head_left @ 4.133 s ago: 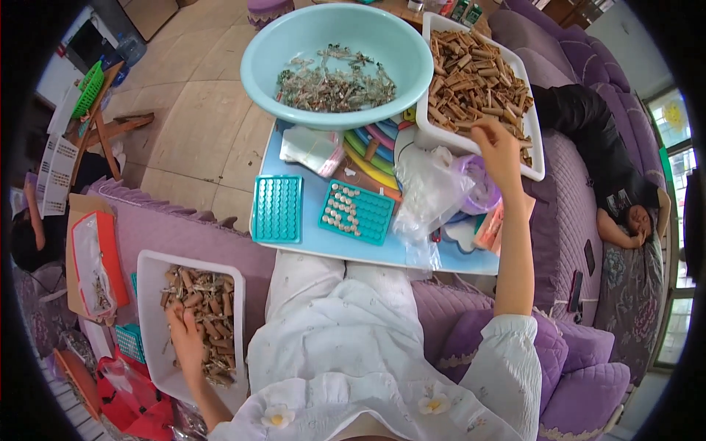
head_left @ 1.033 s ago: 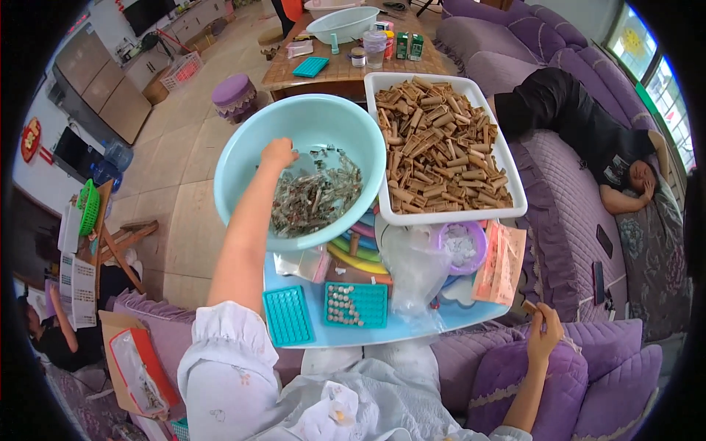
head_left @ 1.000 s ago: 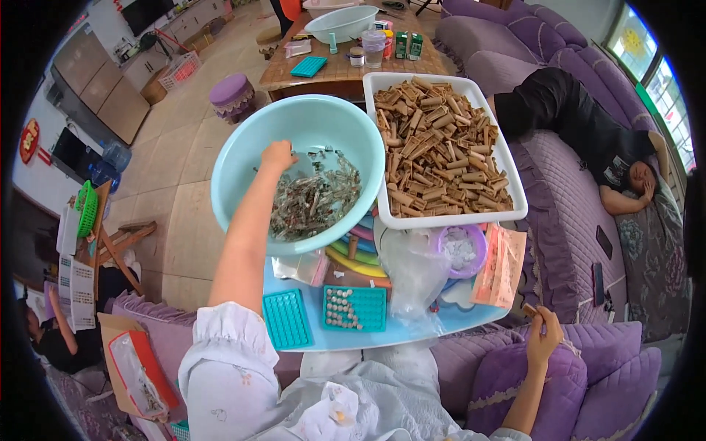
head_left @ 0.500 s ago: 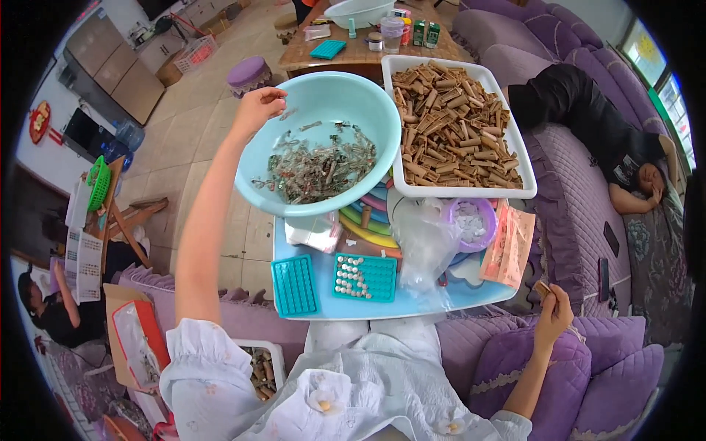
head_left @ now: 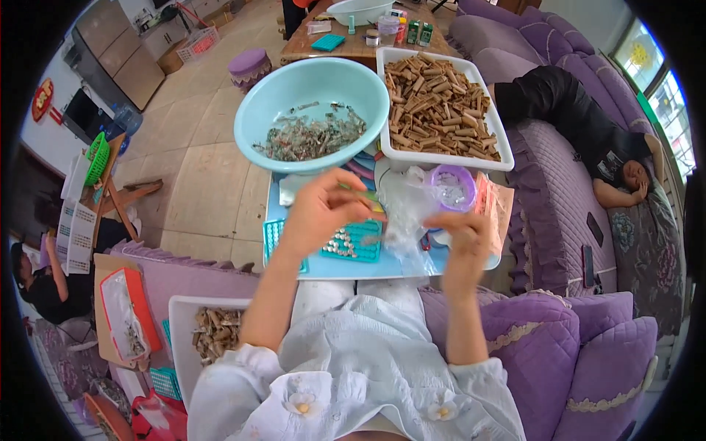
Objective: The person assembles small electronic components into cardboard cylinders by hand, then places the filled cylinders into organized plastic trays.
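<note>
My left hand (head_left: 323,213) is over the small blue table (head_left: 331,268), fingers curled and blurred; what they pinch, if anything, cannot be made out. My right hand (head_left: 467,239) is to its right, thumb and fingers pressed together, their contents smeared by motion. Under my left hand lies a teal grid tray (head_left: 371,250) with several small round whitish pieces in it. Another teal grid tray (head_left: 272,239) is partly hidden by my left wrist. Between my hands lies a clear plastic bag (head_left: 408,209), beside a purple round container (head_left: 454,187) of whitish bits.
Beyond is a light-blue basin (head_left: 257,84) of small clear packets. To its right, a white tray (head_left: 507,151) is heaped with brown rolled pieces. A white bin (head_left: 187,345) of similar pieces stands at my left. A person (head_left: 599,132) lies on the purple sofa; another (head_left: 55,275) sits far left.
My left hand has come from the basin's left rim down over the teal tray. My right hand, which held a small brown piece at the right, has moved in toward the plastic bag.
</note>
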Tool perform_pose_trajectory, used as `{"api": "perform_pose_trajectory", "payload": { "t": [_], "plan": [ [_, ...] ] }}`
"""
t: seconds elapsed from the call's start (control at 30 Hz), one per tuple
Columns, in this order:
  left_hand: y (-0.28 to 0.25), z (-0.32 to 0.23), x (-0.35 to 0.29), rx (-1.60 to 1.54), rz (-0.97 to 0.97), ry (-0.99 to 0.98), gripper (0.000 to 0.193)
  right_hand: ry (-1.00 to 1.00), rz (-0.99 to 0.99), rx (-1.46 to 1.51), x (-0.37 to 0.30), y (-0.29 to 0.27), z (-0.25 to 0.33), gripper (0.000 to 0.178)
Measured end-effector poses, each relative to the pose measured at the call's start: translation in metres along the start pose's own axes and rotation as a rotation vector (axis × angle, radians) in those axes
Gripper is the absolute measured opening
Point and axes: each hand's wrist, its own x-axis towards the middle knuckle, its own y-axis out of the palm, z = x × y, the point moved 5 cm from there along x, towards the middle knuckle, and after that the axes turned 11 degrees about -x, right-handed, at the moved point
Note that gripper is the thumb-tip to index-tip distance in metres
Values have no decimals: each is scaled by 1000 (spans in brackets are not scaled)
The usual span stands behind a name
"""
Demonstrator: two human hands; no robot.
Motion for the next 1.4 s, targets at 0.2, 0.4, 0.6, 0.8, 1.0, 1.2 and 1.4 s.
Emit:
{"api": "perform_pose_trajectory", "payload": {
  "t": [0.2,0.4,0.6,0.8,1.0,1.2,1.4],
  "plan": [
    [18,26,-43,-53,-161,1,25,-6,65,90,-23,50,-18,33],
    [6,25,-62,-77,-235,-12,25,-44,-68,169,-46,67,-17,35],
    [0,20,-77,-36,-354,117,23,-68,-148,296,-54,85,-11,28],
    [-9,34,-85,-98,-498,254,20,356,-106,26,-55,108,-24,12],
    [-21,45,-84,-101,-611,264,22,399,-39,-15,-58,114,-33,9],
    [-32,48,-84,-200,-710,228,24,349,-108,80,-69,124,-37,16],
    [-39,43,-89,-199,-697,264,23,312,-44,21,-74,133,-35,20]
  ]
}}
